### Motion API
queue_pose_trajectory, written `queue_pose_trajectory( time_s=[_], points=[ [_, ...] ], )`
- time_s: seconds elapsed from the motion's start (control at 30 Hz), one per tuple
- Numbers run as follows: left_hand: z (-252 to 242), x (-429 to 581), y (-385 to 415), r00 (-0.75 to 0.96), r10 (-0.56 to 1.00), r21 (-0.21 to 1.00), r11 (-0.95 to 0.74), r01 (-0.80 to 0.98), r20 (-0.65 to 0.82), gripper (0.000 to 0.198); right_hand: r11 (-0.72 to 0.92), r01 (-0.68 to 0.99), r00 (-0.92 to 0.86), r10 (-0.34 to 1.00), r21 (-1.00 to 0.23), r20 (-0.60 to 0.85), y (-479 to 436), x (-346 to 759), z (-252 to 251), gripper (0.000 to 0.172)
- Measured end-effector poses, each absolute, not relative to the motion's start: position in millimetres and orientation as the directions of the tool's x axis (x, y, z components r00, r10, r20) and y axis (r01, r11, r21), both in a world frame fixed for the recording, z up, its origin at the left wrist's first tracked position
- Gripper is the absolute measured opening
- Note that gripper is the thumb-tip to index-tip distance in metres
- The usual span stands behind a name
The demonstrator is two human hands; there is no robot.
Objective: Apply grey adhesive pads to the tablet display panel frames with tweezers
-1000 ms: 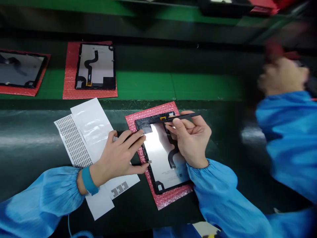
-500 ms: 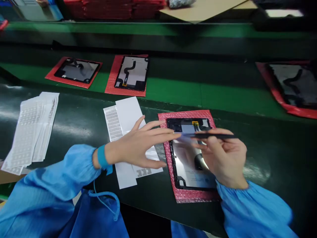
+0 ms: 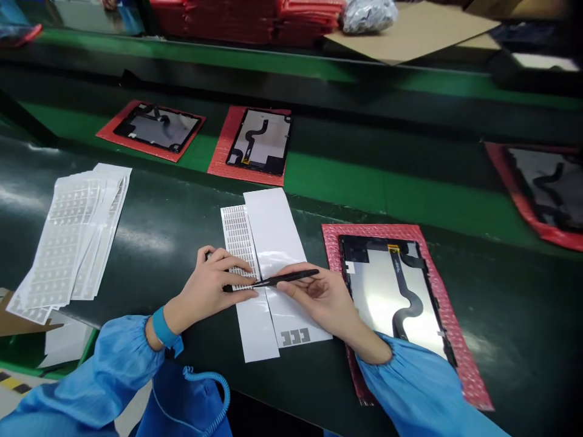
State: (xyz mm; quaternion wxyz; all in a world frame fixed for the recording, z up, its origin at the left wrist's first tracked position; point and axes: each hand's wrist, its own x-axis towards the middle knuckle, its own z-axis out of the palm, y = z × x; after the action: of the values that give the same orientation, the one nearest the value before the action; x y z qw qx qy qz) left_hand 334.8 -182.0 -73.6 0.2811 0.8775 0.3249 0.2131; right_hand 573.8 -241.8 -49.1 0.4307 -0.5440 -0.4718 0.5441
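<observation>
My right hand (image 3: 319, 297) pinches black tweezers (image 3: 291, 277) and holds them slanting left over the sheets. Their tips are down at the lower part of a narrow white sheet (image 3: 237, 227) with rows of small grey stickers. My left hand (image 3: 214, 279) lies at that sheet's left edge, fingers extended and apart, close to the tips. Beside it is a wider white sheet (image 3: 276, 224) with a few grey pieces at its bottom. To the right, a display panel (image 3: 373, 291) with a black ribbon cable (image 3: 403, 279) lies on a pink bubble-wrap bag (image 3: 455, 328).
Stacked sticker sheets (image 3: 68, 230) lie at the left. Two more panels (image 3: 157, 127) (image 3: 262, 139) rest on red bags along the green strip behind, another panel (image 3: 546, 182) at far right. A shelf holds red bags (image 3: 228, 21) and cardboard (image 3: 410, 30). A green bin (image 3: 86, 352) is lower left.
My right hand has moved left with the tweezers, from above the panel to the sticker sheet. My left hand has drawn back left and down onto the sheet. The view has shifted.
</observation>
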Motion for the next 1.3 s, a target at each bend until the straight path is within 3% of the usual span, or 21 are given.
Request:
queue_pose_trajectory(
  time_s=[0.33, 0.53, 0.67, 0.77, 0.87, 1.3],
  points=[
    [-78.7, 332.1, -181.9, 0.694, 0.690, 0.665, -0.618, 0.419, 0.205, 0.020, -0.231, 0.091, -0.051, 0.970, -0.969, -0.236, -243.6, 572.3, -49.2, 0.023],
    [-61.8, 337.2, -188.1, 0.705, 0.650, 0.564, -0.708, 0.426, 0.284, 0.026, -0.211, 0.075, 0.094, 0.975, -0.975, -0.204, -239.9, 628.7, -20.8, 0.031],
    [-51.0, 369.8, -190.7, 0.787, 0.485, 0.524, -0.815, 0.249, 0.381, 0.016, -0.092, 0.176, 0.262, 0.964, -0.980, -0.043, -243.1, 699.0, -7.2, 0.036],
    [-49.1, 416.4, -186.5, 0.850, 0.310, 0.452, -0.887, 0.097, 0.426, 0.017, -0.076, 0.175, 0.275, 0.961, -0.982, -0.026, -245.9, 725.3, -17.9, 0.039],
    [-53.7, 464.4, -177.4, 0.852, 0.232, 0.391, -0.920, 0.035, 0.469, 0.023, -0.077, 0.182, 0.281, 0.959, -0.980, -0.023, -248.4, 730.3, -30.4, 0.038],
    [-63.6, 501.8, -165.2, 0.852, 0.257, 0.451, -0.892, 0.028, 0.455, 0.031, -0.068, 0.346, 0.248, 0.968, -0.936, 0.021, -255.8, 738.3, -30.9, 0.018]
  ],
)
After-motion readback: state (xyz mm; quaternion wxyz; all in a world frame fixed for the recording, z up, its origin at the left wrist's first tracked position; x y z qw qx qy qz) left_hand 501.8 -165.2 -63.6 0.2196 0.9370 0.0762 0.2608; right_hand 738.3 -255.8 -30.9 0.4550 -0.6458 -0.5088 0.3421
